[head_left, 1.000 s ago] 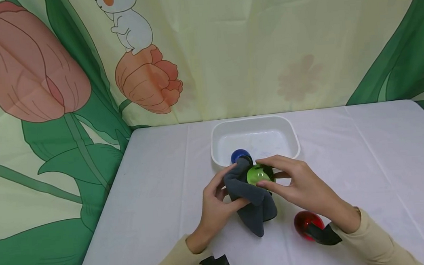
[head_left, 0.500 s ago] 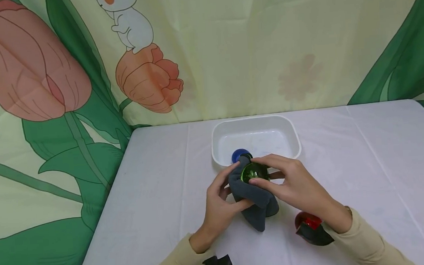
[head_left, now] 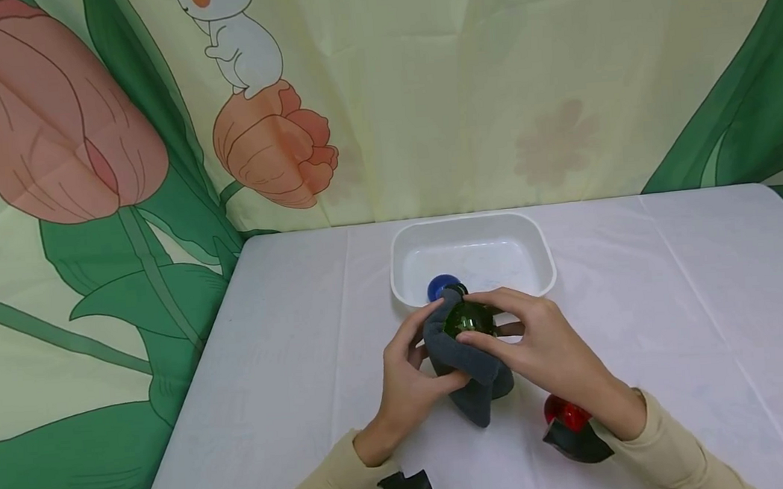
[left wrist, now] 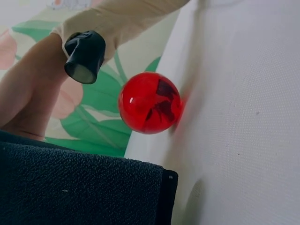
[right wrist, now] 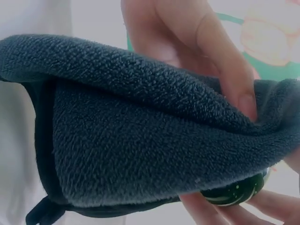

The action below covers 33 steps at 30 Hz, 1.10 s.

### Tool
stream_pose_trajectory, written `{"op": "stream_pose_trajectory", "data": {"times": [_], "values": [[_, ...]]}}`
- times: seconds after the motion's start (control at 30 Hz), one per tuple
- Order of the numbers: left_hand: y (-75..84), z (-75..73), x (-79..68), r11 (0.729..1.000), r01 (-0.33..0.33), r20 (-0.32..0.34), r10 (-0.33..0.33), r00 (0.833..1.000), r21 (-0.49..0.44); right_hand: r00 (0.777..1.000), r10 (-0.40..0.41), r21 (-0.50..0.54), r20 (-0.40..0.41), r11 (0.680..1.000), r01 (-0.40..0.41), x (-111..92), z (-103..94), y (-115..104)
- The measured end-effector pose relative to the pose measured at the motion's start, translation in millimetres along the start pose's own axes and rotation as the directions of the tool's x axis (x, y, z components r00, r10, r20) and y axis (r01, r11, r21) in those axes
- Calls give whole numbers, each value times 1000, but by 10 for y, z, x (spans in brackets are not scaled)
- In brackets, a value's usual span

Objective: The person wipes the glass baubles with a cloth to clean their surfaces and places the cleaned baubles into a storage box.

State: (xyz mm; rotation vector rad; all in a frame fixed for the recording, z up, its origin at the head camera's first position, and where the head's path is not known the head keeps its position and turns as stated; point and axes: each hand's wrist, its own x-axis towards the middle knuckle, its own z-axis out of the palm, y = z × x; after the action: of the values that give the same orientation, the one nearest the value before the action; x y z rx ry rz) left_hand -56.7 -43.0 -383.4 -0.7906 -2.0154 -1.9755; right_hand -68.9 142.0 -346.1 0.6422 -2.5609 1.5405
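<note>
Currently left hand [head_left: 405, 382] grips dark grey cloth [head_left: 471, 404]; right hand [head_left: 546, 343] pinches green ball [head_left: 467, 320] against it, both by near edge of white tray [head_left: 507, 258], toward table's far edge. Blue ball [head_left: 442, 286] sits inside tray; red ball [head_left: 568, 413] rests on table [head_left: 290, 340] near right sleeve [head_left: 666, 441].

Green ball [head_left: 468, 319]: shifted left against grey cloth [head_left: 464, 353], now darker-faced. Right hand [head_left: 540, 338]: moved left with it.

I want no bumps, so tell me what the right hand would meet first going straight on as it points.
Most likely the dark cloth, just past the green ball the right hand holds; depth is uncertain.
</note>
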Motion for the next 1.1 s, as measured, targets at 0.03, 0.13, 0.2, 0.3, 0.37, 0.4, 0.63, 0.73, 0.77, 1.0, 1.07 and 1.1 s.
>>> {"op": "stream_pose_trajectory", "data": {"times": [0.03, 0.13, 0.2, 0.3, 0.37, 0.4, 0.63, 0.73, 0.77, 1.0, 1.07, 1.1], "values": [[3, 0, -3, 1000, 4, -5, -4, 1000, -1, 1000, 1, 7, 9, 1000, -1, -4, -2, -1], [22, -4, -5, 1000, 10, -24, -10, 1000, -5, 999, -2, 35, 44, 999, 1, -13, -19, -8], [41, -12, 1, 1000, 12, -35, -13, 999, -12, 997, -15, 50, 74, 999, 12, -16, -40, -14], [69, -31, 12, 1000, 6, -44, -7, 999, -20, 991, -45, 83, 124, 996, 34, -23, -82, -11], [86, -47, 21, 1000, -1, -48, 0, 999, -25, 984, -73, 119, 162, 991, 54, -28, -114, 1], [92, -54, 26, 1000, -4, -50, 2, 999, -28, 980, -87, 138, 181, 989, 62, -32, -129, 11], [98, -89, 37, 999, -11, -56, 8, 998, -50, 952, -194, 123, 238, 978, 169, -28, -184, 80], [88, -90, 35, 999, -12, -50, 9, 999, -53, 947, -245, 83, 207, 969, 232, -24, -181, 102], [83, -90, 35, 998, -9, -47, 7, 999, -54, 945, -266, 78, 192, 964, 256, -23, -179, 108], [52, -97, 22, 999, -12, -37, 10, 999, -43, 945, -295, 49, 141, 955, 291, -38, -154, 132], [47, -101, 17, 999, -10, -39, 8, 999, -43, 949, -278, 39, 148, 961, 275, -39, -149, 143], [45, -104, 14, 999, -7, -40, 5, 999, -44, 951, -268, 33, 154, 963, 266, -40, -147, 146]]}}
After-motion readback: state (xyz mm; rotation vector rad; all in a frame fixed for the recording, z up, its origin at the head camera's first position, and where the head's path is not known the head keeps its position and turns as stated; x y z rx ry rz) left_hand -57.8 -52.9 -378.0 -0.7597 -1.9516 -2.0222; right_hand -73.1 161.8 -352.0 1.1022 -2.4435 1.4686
